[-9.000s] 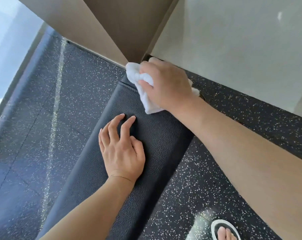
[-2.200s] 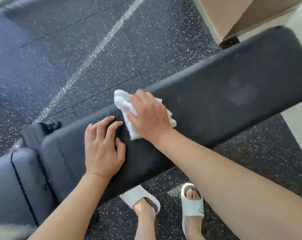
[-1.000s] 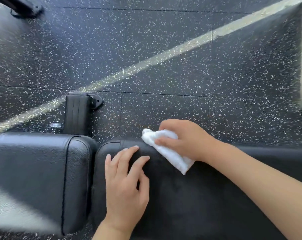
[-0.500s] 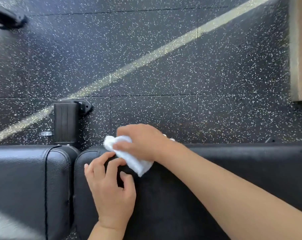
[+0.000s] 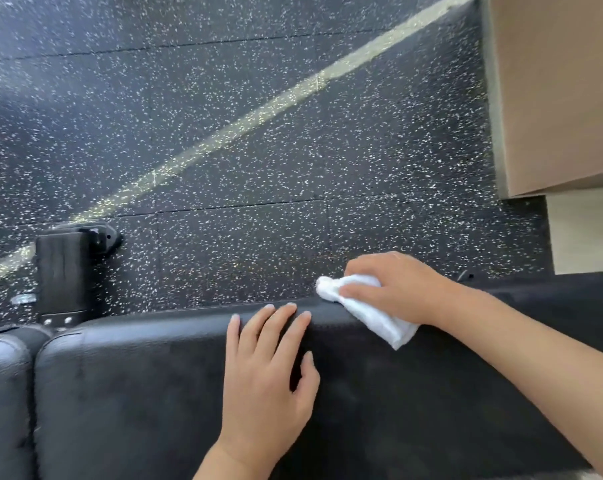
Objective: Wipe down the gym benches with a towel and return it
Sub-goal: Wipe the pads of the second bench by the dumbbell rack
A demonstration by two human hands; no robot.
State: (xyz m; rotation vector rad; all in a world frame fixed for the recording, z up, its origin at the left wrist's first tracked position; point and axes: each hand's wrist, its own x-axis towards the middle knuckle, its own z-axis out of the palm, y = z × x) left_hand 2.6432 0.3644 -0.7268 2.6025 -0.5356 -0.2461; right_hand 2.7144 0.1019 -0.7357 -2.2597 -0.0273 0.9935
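Floor: black rubber tiles (image 5: 224,133) flecked with white, crossed by a pale diagonal stripe (image 5: 244,123) running from lower left to upper right.
Wall: a tan panel (image 5: 556,91) at the upper right, with a lighter surface below it.
Counter: a black padded gym bench, its long pad (image 5: 137,393) filling the lower part of the view; a second pad (image 5: 2,393) sits just beside its left end, split off by a narrow gap.
Frame: a black metal bench foot (image 5: 64,268) stands on the floor beyond the far edge, near the left end.
Towel: a small white towel (image 5: 372,313), bunched, lies on the far edge of the long pad, right of the middle.
Right hand: the right hand (image 5: 393,289) grips the towel, fingers curled over it, pressing it to the pad's far edge.
Left hand: the left hand (image 5: 269,375) lies flat on the pad just left of the towel, fingers straight and slightly spread, tips at the far edge, thumb out to the right.
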